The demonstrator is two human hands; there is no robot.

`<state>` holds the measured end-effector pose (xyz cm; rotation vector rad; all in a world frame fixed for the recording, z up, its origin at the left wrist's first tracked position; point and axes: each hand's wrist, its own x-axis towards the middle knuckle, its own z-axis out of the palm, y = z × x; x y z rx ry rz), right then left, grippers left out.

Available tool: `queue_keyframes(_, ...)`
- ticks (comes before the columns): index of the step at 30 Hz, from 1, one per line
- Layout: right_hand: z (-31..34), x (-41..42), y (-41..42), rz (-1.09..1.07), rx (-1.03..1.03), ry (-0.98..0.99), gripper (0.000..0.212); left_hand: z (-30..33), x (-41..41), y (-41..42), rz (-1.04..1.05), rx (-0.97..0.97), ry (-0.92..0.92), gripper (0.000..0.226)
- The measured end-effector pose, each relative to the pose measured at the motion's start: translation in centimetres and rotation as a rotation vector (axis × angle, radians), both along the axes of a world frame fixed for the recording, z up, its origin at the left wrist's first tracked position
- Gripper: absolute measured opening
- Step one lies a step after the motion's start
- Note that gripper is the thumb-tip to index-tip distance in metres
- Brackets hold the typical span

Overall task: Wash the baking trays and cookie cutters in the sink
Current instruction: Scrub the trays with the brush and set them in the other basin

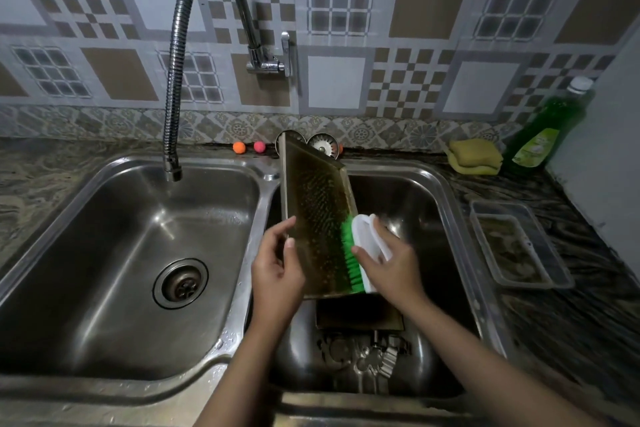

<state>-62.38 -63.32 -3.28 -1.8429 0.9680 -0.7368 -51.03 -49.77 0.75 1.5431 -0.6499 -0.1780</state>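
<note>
A long metal baking tray (315, 198) stands tilted on end over the right sink basin (436, 204), its inside wet and speckled. My left hand (277, 267) grips its left edge near the bottom. My right hand (391, 263) holds a white scrub brush (367, 239) whose green bristles press on the tray's lower right part. Below it a second tray (360, 317) lies flat in the basin. Several metal cookie cutters (367, 357) lie at the basin's front.
The left basin (114, 253) has a drain and sits under a flexible tap (176, 55) with no water running. A clear plastic container (519, 246), a yellow sponge (474, 156) and a green soap bottle (547, 125) stand on the right counter. Strainer plugs sit behind the tray.
</note>
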Motion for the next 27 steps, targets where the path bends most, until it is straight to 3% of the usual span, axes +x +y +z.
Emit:
queue_keyframes(7,3.3,3.1,-7.4,-0.135,-0.006,-0.051,0.069,0.4,-2.9,0.1,-0.176,-0.012,-0.015,0.028)
queue_keyframes(14,0.5,1.5,0.7,-0.013,0.020,-0.051,0.068,-0.1,0.1,-0.2,0.015,-0.014,-0.035,0.028)
queue_keyframes(17,2.3,2.8,2.0,-0.013,0.018,-0.145,0.067,-0.6,-0.2,-0.6,0.031,-0.018,-0.016,0.025)
queue_keyframes(21,4.2,3.7,4.0,0.186,-0.052,-0.206,0.067,-0.8,-0.6,-0.7,0.062,-0.072,0.062,0.024)
queue_keyframes(27,3.5,2.6,1.2,-0.026,-0.027,-0.112,0.067,-0.6,-0.9,-0.1,0.140,-0.120,0.019,0.025)
